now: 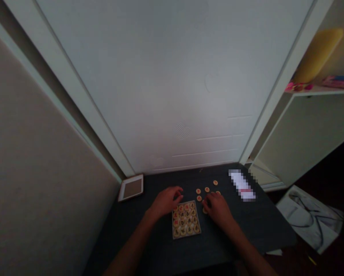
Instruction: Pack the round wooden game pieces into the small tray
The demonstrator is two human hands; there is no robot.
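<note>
A square tray (200, 232) filled with rows of round wooden pieces, marked in red or dark characters, lies on the dark table. At its upper left corner is my left hand (167, 200), thumb and fingers apart, with nothing visible between them. My right hand (216, 206) is to the right of the tray, over some loose pieces, its fingers curled downward. One round piece (204, 210) shows beside its fingertips; whether it is gripped is unclear. Other loose pieces lie behind the right hand, among them one (198, 191) and another (215, 183).
The dark table (160, 253) meets a white panel at the back. A framed item (133, 188) lies at its back left corner, and a blurred white-and-red item (242, 185) at the right. A white box (311, 218) with cables is lower, beyond the right edge.
</note>
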